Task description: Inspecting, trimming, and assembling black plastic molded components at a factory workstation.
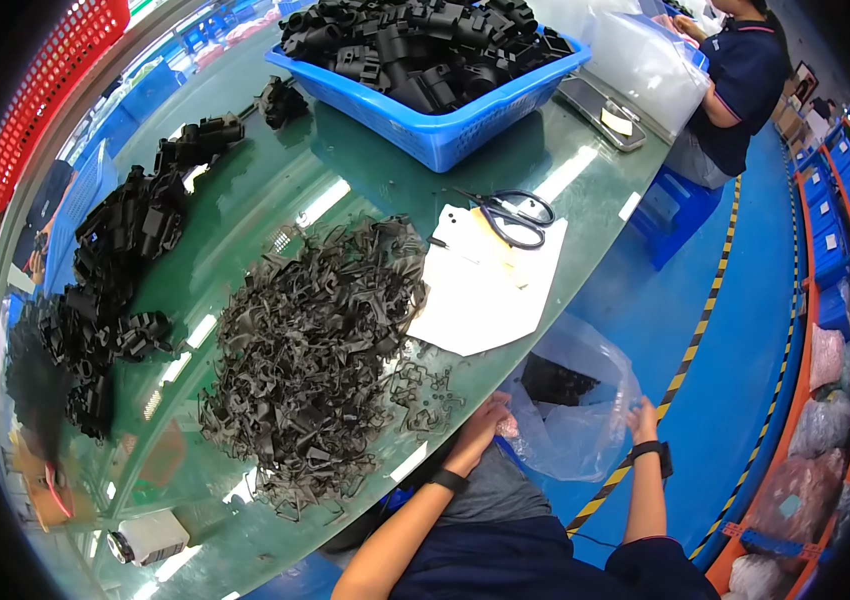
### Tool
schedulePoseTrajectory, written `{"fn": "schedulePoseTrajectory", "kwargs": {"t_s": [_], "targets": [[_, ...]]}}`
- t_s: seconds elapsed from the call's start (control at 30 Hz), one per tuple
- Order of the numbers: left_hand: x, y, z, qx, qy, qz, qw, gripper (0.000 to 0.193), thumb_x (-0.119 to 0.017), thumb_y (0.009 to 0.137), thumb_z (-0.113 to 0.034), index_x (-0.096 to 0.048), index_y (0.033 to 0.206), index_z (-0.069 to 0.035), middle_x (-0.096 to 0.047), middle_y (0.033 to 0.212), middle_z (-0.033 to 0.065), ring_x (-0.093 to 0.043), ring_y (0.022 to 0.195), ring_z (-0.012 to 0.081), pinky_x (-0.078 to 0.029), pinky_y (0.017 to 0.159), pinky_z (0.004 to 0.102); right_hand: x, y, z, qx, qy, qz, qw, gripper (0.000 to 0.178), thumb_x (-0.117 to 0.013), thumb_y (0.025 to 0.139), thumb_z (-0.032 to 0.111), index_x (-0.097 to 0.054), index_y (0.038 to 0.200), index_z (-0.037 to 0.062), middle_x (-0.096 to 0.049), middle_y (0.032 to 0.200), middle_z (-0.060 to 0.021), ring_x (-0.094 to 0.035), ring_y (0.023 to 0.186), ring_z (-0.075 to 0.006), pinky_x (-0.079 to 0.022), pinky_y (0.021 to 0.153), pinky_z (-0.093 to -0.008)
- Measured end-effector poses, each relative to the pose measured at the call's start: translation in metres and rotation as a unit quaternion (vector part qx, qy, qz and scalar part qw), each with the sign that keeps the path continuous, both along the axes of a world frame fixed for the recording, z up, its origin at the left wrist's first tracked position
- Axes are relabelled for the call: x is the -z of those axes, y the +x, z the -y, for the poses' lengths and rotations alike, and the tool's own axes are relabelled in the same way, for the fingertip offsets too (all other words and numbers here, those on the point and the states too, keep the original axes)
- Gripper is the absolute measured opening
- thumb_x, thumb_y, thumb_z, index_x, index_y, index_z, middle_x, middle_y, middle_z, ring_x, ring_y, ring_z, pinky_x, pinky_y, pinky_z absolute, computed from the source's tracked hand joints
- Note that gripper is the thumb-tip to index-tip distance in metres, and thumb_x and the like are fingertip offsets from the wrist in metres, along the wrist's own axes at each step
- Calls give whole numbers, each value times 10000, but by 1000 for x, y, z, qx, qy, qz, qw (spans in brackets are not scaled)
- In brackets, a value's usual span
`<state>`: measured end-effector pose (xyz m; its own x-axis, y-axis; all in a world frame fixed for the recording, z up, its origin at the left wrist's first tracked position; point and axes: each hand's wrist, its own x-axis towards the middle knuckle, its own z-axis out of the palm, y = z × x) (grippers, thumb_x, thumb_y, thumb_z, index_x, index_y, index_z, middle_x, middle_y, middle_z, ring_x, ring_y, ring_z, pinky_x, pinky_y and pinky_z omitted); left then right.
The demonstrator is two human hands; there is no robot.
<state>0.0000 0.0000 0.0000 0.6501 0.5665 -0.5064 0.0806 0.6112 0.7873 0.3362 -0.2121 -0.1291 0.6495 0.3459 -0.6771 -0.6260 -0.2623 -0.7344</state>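
Beside the table's near edge hangs a clear plastic bag (pixel 585 430), its mouth spread wide. Black parts (pixel 557 382) lie inside it. My left hand (pixel 489 418) grips the bag's rim close to the table edge, fingers closed. On the opposite side, my right hand (pixel 643 420) pinches the rim. A big heap of small black plastic scraps (pixel 315 350) covers the middle of the table. To the right of the heap, scissors (pixel 515 218) with dark handles rest partly on a white sheet (pixel 485 300).
A blue basket (pixel 435 135) full of black moulded parts stands at the table's far side. More black parts (pixel 130 225) form a row along the left. A white bottle (pixel 150 537) lies near the lower left. At the upper right a co-worker (pixel 740 80) sits; shelves (pixel 835 300) line the right.
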Motion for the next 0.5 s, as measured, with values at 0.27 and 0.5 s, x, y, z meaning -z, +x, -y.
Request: {"fn": "schedulePoseTrajectory", "kwargs": {"t_s": [0.27,0.5], "targets": [[-6,22,-5,-15,-13,44,999,246,-418,876,-30,-455,1113,27,-593,749,109,-592,643,153,-478,599,245,-160,-45,-106,-233,-177,599,745,671,-646,796,312,-342,1338,58,-394,1296,-200,-430,1152,-356,-363,951,-406],[17,3,6,-7,39,43,998,242,-412,888,-51,-450,1113,30,-592,725,103,-595,605,151,-480,556,241,-243,-110,-143,-253,-107,659,700,508,-655,749,78,-470,1219,22,-485,1174,-202,-473,1070,-357,-400,890,-391]]}}
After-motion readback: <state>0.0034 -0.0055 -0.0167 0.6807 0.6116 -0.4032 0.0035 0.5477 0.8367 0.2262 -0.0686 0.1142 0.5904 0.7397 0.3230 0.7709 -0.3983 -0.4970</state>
